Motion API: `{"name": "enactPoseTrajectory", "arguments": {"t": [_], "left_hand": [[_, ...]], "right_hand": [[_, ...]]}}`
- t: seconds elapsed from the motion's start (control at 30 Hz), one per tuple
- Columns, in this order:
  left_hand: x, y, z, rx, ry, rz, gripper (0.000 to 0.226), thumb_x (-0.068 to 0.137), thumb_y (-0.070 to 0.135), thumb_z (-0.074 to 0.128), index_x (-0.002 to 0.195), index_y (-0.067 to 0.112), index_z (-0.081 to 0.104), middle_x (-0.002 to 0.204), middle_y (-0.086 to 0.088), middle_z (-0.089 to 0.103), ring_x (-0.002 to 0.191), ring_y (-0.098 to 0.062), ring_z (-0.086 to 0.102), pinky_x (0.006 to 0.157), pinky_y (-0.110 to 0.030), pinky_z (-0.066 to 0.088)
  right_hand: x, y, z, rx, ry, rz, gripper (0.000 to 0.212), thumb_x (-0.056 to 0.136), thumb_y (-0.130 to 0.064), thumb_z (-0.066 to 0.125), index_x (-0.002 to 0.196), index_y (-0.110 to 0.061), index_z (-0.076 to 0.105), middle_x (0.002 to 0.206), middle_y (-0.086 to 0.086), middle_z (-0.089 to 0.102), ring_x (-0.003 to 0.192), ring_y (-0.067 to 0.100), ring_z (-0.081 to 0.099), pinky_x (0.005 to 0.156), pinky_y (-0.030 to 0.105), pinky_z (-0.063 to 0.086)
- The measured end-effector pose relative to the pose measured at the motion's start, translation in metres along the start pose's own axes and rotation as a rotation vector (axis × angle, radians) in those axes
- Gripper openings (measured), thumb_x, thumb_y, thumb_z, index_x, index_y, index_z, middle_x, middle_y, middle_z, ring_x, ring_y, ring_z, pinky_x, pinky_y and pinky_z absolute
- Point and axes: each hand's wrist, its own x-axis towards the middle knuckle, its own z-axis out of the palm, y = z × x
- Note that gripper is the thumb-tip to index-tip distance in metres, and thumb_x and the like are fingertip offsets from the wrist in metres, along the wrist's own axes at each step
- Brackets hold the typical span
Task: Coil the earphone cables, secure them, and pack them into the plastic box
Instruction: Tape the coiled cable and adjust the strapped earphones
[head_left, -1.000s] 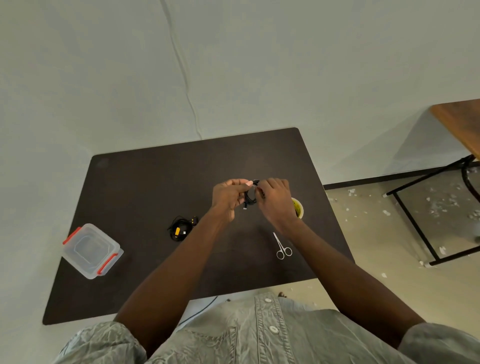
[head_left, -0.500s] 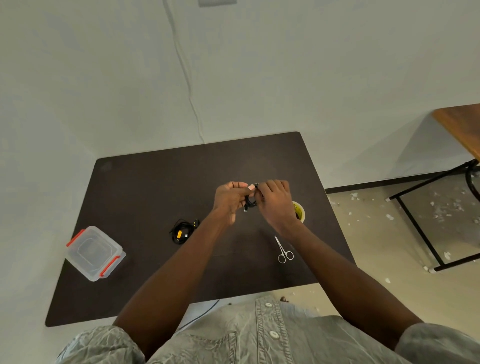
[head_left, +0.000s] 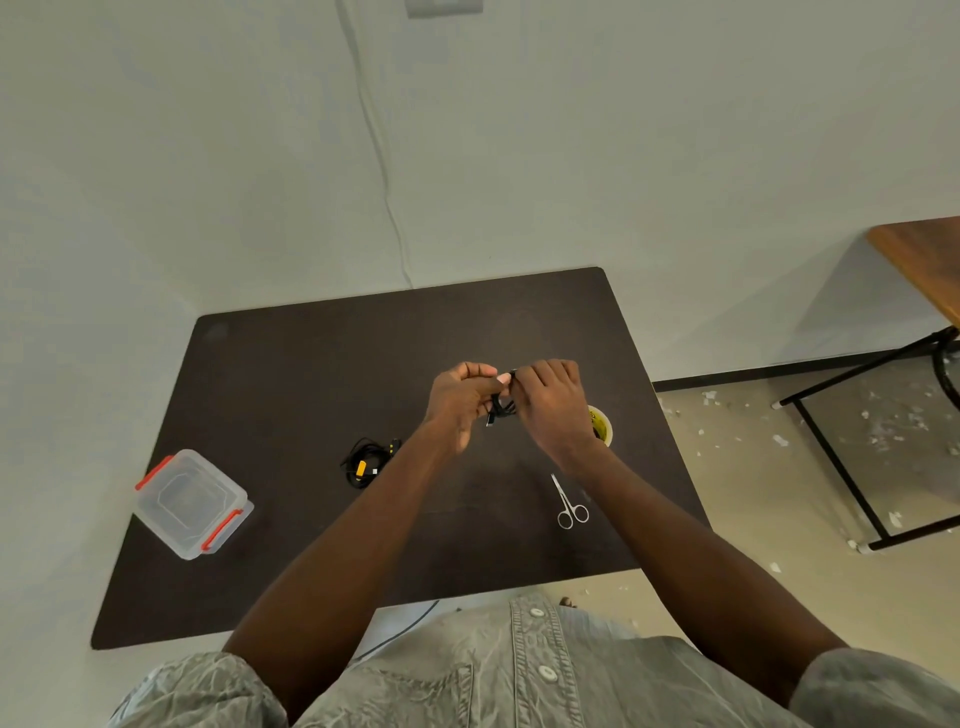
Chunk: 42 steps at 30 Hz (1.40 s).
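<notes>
Above the middle of the dark table (head_left: 291, 374), my left hand (head_left: 460, 400) and my right hand (head_left: 553, 405) meet, both gripping a small black coiled earphone cable (head_left: 501, 408). Most of that coil is hidden by my fingers; a plug end hangs below it. A second black earphone bundle (head_left: 366, 462) with a yellow band lies on the table left of my left forearm. The clear plastic box (head_left: 189, 501) with red latches sits lid-on near the table's left edge.
Small silver scissors (head_left: 569, 504) lie right of centre under my right forearm. A yellow-green tape roll (head_left: 601, 426) peeks out behind my right wrist. A second wooden table (head_left: 924, 260) with black metal legs stands at the far right over a littered floor.
Both hands stay together on the coil, fingers shifting slightly around it. The view has tilted up a little, so the table appears lower in frame.
</notes>
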Motion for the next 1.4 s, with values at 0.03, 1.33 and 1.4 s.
{"name": "enactPoseTrajectory", "arguments": {"t": [0.03,1.33,1.4], "left_hand": [[0.000,0.001,-0.001,-0.004,-0.010,-0.004,0.020,0.081,-0.001,0.072,0.096,0.004,0.060,0.087,-0.011,0.066,0.072,-0.016,0.067,0.080,-0.031,0.057],[0.011,-0.006,0.001,0.259,0.027,0.236,0.016,0.092,0.003,0.057,0.095,0.010,0.071,0.092,0.000,0.070,0.078,-0.004,0.060,0.065,-0.016,0.045],[0.012,-0.006,-0.001,0.292,0.022,0.248,0.016,0.092,0.003,0.057,0.097,0.008,0.071,0.093,0.000,0.070,0.079,-0.002,0.060,0.063,-0.014,0.043]], "right_hand": [[0.001,-0.001,0.000,-0.003,0.006,0.001,0.020,0.091,-0.025,0.053,0.090,-0.010,0.066,0.084,0.007,0.067,0.078,0.023,0.061,0.081,0.033,0.039],[0.021,-0.005,-0.018,0.359,-0.105,0.204,0.014,0.082,0.001,0.056,0.090,-0.009,0.062,0.092,0.006,0.065,0.086,0.024,0.058,0.076,0.028,0.031],[0.027,-0.005,-0.021,0.448,-0.134,0.287,0.011,0.085,-0.001,0.060,0.087,-0.011,0.064,0.087,0.003,0.067,0.079,0.016,0.058,0.073,0.028,0.041]]}}
